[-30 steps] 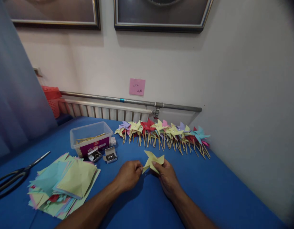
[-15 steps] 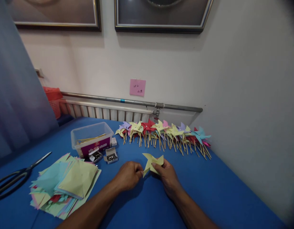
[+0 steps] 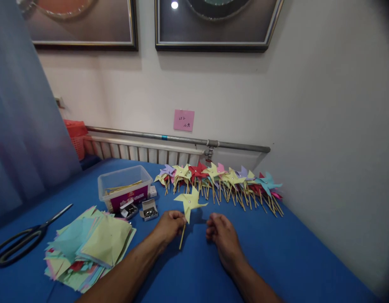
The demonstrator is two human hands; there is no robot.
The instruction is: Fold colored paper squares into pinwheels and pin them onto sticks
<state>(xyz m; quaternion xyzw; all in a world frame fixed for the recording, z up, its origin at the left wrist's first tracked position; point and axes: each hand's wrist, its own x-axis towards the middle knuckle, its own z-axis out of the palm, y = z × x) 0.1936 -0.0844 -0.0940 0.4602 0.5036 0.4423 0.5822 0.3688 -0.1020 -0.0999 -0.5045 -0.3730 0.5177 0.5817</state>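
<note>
A pale yellow paper pinwheel [image 3: 190, 202] with a metal pin at its centre stands on a thin wooden stick above the table. My left hand [image 3: 169, 226] is closed round the stick, just below the paper blades; the stick's lower end shows under the fingers. To the right of the pinwheel, my right hand [image 3: 222, 235] is apart from it, with loosely curved fingers and nothing visible in them. Behind both hands lies a row of finished pinwheels [image 3: 234, 179] in yellow, red, purple, pink and blue, their sticks pointing toward me.
At left, a pile of coloured paper squares [image 3: 90, 248] lies near black-handled scissors [image 3: 32, 235]. Behind it are a clear plastic tub [image 3: 125, 185] of sticks and small boxes of metal pins [image 3: 149, 210]. The blue table [image 3: 295, 261] meets the wall at right.
The pinwheel has turned upright and its stick and centre pin now show. My right hand has let go of the blades and moved slightly right; my left hand now grips the stick.
</note>
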